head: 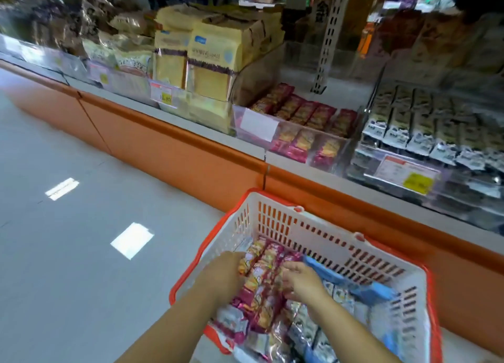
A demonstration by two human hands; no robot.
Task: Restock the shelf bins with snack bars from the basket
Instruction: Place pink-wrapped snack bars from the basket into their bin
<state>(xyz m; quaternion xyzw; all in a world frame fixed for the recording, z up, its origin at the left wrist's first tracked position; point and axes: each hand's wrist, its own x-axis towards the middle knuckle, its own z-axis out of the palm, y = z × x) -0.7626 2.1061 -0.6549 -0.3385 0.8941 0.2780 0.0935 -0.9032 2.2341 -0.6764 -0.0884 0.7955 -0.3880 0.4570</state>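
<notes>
A white basket (321,226) with an orange rim stands on the floor below the shelf, full of snack bars. Pink and yellow bars (263,286) lie in a row at its left side. My left hand (223,272) curls around the left end of that row. My right hand (300,280) grips the same bars from the right. Silver and blue packs (308,324) fill the rest of the basket. On the shelf above, a clear bin (275,155) holds matching pink bars (308,117).
A second clear bin (387,171) at the right holds grey-white bars (425,128). Tall yellow boxes (207,62) stand left of the pink bin. An orange kickboard (169,149) runs under the shelf. Grey floor (68,240) spreads to the left.
</notes>
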